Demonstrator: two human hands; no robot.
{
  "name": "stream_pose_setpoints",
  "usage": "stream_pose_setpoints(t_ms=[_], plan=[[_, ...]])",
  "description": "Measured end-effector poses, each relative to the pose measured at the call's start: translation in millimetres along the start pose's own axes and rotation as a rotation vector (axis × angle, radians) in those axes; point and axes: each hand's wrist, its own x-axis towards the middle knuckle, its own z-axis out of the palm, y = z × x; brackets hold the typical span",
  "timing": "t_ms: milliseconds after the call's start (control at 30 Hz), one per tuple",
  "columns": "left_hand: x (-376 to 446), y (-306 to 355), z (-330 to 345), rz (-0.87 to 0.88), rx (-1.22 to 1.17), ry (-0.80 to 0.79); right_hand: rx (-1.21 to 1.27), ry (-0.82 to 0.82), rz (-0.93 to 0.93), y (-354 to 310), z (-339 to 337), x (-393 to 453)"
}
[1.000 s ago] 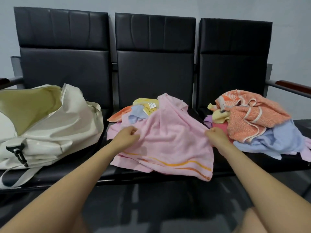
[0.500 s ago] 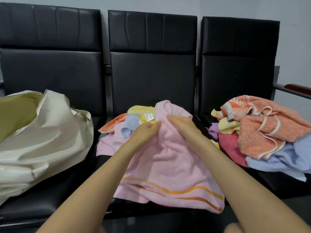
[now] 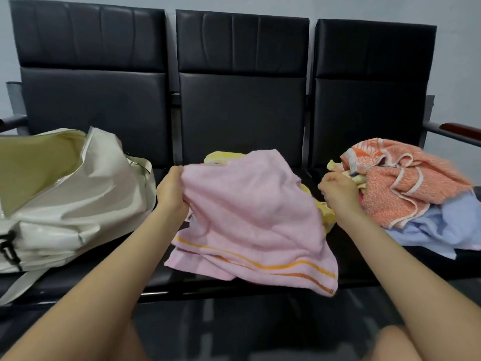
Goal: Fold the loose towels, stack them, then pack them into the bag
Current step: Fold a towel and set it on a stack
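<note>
The left hand point(image 3: 170, 192) pinched the pink towel's point(image 3: 256, 217) left corner; the towel sagged rightward over the middle seat point(image 3: 346, 261). The right hand point(image 3: 338, 191) was fisted at its right edge; its grip on the towel couldn't be told.

**Room and seating, head view**

Bench point(image 3: 242, 105): three joined black seats, padded backs in leather-like cover, spanning 9 to 3 o'clock. Each back has an upper panel with faint vertical creases and a plain lower panel. Narrow gaps between backs show a grey metal frame.

Right armrest point(image 3: 460, 131) at 3 o'clock: dark reddish wood pad on a grey metal bar. Left armrest point(image 3: 11, 121) at 9 o'clock: only a dark end visible, detail unclear.

Wall point(image 3: 458, 48): plain pale grey-blue, unmarked, evenly lit.

Floor point(image 3: 234, 327) at 6 o'clock: dark grey with soft pale reflections.
</note>
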Motion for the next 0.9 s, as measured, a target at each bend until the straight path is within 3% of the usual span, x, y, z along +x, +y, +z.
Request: stream_pose_setpoints(t_ms=[67,167,233,400,533,633,767,833,900], plan=[[1,-6,-9,0.121,0.423,-0.026,-0.127,-0.124,0.073,13,-3,-5],[3,-23,-21,0.295,1.165,-0.24,-0.287,-0.272,0.101,31,-1,-14],[4,-32,-21,0.345,1.337,-0.319,-0.308,-0.211,0.047,34,4,-13],[6,-33,12,0.503,1.146,-0.185,-0.033,0.029,-0.075,9,20,-10],[6,-34,36,0.537,1.081,-0.161,-0.036,-0.184,0.019,-8,46,-8],[6,-35,47,0.427,0.972,-0.248,-0.083,-0.304,0.032,-15,61,-7],[11,-37,50,0.305,1.056,-0.343,-0.125,-0.311,0.024,-13,69,-6],[13,-29,49,0.105,0.875,-0.299,-0.171,-0.258,0.006,-10,70,-5],[16,-20,41,-0.003,0.646,-0.326,-0.024,-0.138,0.077,-11,70,-4]])
